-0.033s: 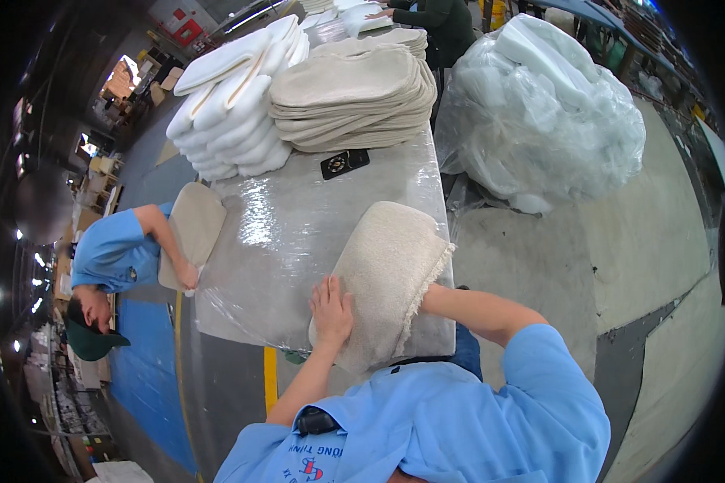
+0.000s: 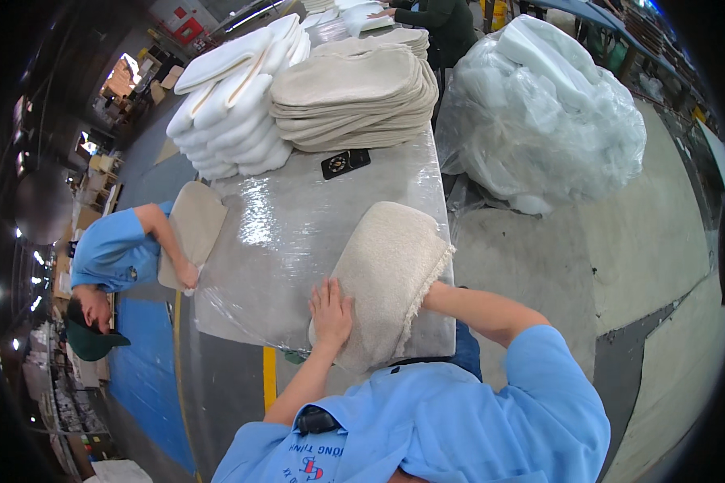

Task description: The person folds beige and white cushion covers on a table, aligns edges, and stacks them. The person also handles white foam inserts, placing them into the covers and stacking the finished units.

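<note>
A beige fabric cushion cover (image 2: 391, 266) with a frayed open edge lies at the table's near right corner. My left hand (image 2: 331, 312) rests flat on its left side, fingers stretched out. From the right, my right forearm (image 2: 475, 312) reaches in at the frayed opening. The cover hides my right hand, so its fingers do not show.
The plastic-wrapped table (image 2: 258, 282) bears stacked beige covers (image 2: 350, 88), folded white padding (image 2: 234, 121) and a black phone (image 2: 345, 164). A big bag of white padding (image 2: 540, 121) stands right. At left a co-worker (image 2: 113, 253) handles another beige cover (image 2: 193, 229); another person (image 2: 439, 28) stands behind.
</note>
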Available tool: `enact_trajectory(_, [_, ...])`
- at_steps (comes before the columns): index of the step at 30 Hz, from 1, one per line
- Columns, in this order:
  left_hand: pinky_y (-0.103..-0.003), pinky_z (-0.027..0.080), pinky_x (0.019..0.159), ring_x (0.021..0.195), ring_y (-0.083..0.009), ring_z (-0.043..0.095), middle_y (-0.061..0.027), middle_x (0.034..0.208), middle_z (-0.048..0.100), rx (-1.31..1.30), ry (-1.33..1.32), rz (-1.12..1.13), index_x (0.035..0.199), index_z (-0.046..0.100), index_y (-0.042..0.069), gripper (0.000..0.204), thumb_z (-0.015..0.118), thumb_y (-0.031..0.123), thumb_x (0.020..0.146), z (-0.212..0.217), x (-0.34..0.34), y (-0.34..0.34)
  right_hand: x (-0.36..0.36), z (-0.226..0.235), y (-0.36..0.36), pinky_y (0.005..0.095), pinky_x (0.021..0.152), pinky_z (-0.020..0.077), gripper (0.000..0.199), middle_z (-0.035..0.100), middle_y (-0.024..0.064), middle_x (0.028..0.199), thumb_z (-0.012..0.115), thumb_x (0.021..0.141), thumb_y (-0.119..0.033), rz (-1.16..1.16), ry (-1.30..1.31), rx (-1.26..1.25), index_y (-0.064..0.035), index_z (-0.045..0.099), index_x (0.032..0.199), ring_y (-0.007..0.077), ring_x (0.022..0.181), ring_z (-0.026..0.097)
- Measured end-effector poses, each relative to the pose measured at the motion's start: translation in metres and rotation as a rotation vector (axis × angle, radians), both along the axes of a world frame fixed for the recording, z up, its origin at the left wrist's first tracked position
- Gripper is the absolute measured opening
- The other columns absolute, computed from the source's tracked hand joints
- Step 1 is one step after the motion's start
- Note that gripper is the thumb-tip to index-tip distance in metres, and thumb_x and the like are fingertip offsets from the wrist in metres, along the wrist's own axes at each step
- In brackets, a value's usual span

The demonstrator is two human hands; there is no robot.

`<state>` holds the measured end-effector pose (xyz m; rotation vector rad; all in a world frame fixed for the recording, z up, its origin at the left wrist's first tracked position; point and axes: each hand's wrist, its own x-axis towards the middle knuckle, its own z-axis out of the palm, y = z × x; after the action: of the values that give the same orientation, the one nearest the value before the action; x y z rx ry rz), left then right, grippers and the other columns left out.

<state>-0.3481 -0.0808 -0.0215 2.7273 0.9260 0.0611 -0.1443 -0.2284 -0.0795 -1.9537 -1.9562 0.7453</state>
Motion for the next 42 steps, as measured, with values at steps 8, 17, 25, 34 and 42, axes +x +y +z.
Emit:
enact_trajectory(8, [-0.062,0.01,0.133,0.165,-0.0488,0.015,-0.0123,0.181,0.024,-0.04,0.128,-0.064,0.174,0.028,0.019,0.067,0.039,0.046,0.114,-0.011,0.006,0.006,0.007,-0.005,0.001,0.0539,0.126,0.0368,0.054,0.056,0.0164,0.159,0.058,0.102,-0.043,-0.089,-0.052,0.047,-0.0144,0.064,0.147,0.0308,0.149,0.052])
enact_trajectory(17, [-0.061,0.014,0.133,0.163,-0.0503,0.022,-0.0155,0.177,0.031,-0.215,-0.063,-0.14,0.168,0.04,0.014,0.06,0.04,0.041,0.115,-0.015,0.023,0.023,-0.08,-0.007,-0.001,0.0546,0.127,0.0352,0.057,0.054,0.0167,0.162,0.057,0.104,-0.043,0.032,0.095,0.243,-0.0153,0.06,0.153,0.0314,0.151,0.05])
enact_trajectory(25, [-0.058,0.015,0.133,0.164,-0.0455,0.023,-0.0159,0.176,0.034,-0.292,-0.152,-0.185,0.168,0.042,0.011,0.06,0.038,0.042,0.116,-0.027,0.047,0.024,-0.056,0.011,-0.061,0.0553,0.128,0.0337,0.06,0.051,0.017,0.165,0.055,0.105,-0.044,0.197,-0.011,0.172,-0.0161,0.056,0.158,0.0318,0.153,0.049])
enact_trajectory(34, [-0.049,0.008,0.136,0.168,-0.0306,0.016,-0.01,0.18,0.029,-0.754,-0.194,-0.248,0.168,0.042,0.011,0.068,0.023,0.052,0.117,-0.024,0.042,0.07,-0.057,-0.01,0.013,0.0557,0.128,0.034,0.06,0.053,0.0175,0.163,0.055,0.105,-0.043,0.117,0.019,0.192,-0.0159,0.056,0.158,0.0332,0.151,0.05])
enact_trajectory(42, [-0.048,0.007,0.136,0.168,-0.0298,0.016,-0.0103,0.18,0.027,-0.69,-0.095,-0.22,0.169,0.04,0.011,0.069,0.022,0.052,0.117,-0.012,0.042,0.059,-0.083,-0.011,0.012,0.056,0.127,0.0349,0.058,0.055,0.0181,0.161,0.056,0.104,-0.042,0.169,0.111,0.306,-0.0153,0.059,0.155,0.0348,0.149,0.052])
